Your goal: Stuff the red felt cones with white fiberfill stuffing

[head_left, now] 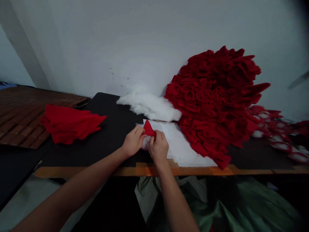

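Between my two hands is a small red felt cone, its tip pointing up and away from me. My left hand pinches its left edge, and my right hand pinches the right edge. Whitish stuffing shows below the red cloth, between the hands; whether it sits inside the cone I cannot tell. Just beyond the hands lies a heap of loose white fibre stuffing. Under and to the right of my right hand is a white sheet.
A tall pile of red felt pieces leans at the wall. Red-and-white pieces lie farther right. On the left, a red felt stack rests beside a brown woven mat. Brown tape runs along the black table's front edge; green cloth hangs below.
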`<action>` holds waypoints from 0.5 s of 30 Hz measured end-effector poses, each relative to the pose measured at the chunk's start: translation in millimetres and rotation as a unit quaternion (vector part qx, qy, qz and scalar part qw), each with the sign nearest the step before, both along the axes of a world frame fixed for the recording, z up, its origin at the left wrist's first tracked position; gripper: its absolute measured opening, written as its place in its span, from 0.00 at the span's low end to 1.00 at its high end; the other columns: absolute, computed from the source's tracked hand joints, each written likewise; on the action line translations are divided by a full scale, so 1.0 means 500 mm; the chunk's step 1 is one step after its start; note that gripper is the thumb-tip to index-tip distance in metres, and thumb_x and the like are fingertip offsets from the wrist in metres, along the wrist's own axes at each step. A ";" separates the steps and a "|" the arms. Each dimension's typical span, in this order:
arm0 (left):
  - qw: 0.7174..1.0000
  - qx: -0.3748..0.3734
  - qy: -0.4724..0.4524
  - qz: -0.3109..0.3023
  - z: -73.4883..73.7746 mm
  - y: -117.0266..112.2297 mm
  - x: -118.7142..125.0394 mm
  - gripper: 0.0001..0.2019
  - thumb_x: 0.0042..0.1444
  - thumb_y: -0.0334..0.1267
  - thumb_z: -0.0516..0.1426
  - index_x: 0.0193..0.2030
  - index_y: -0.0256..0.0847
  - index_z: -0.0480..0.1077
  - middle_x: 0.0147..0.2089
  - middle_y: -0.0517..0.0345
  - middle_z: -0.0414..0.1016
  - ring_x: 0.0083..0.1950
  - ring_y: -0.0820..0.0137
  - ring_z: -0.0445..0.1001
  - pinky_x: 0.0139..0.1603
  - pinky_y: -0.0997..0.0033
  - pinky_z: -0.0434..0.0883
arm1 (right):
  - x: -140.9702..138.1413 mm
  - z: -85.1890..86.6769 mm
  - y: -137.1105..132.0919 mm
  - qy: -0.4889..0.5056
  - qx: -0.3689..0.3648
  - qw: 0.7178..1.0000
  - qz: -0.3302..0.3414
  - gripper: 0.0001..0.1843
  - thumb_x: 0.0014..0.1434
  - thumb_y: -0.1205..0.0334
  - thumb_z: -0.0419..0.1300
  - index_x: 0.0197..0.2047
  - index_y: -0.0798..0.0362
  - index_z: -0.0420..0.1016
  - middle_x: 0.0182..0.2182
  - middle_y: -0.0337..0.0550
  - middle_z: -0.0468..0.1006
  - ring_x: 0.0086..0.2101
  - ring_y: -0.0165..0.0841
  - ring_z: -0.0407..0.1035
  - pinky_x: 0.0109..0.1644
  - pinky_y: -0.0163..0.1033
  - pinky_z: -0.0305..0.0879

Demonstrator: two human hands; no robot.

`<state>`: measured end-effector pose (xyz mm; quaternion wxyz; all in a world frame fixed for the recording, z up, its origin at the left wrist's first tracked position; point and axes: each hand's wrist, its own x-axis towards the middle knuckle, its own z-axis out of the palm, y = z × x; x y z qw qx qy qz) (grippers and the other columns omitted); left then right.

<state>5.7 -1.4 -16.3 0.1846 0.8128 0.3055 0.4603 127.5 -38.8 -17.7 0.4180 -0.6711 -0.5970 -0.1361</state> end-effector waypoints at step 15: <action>0.983 -0.118 -0.113 0.089 -0.013 0.019 0.005 0.09 0.43 0.24 0.47 0.31 0.40 0.56 0.31 0.60 0.61 0.34 0.72 0.62 0.36 0.72 0.62 | -0.015 -0.042 -0.044 0.348 -0.045 0.925 0.148 0.13 0.51 0.60 0.53 0.41 0.55 0.65 0.34 0.43 0.71 0.34 0.32 0.66 0.39 0.38 0.64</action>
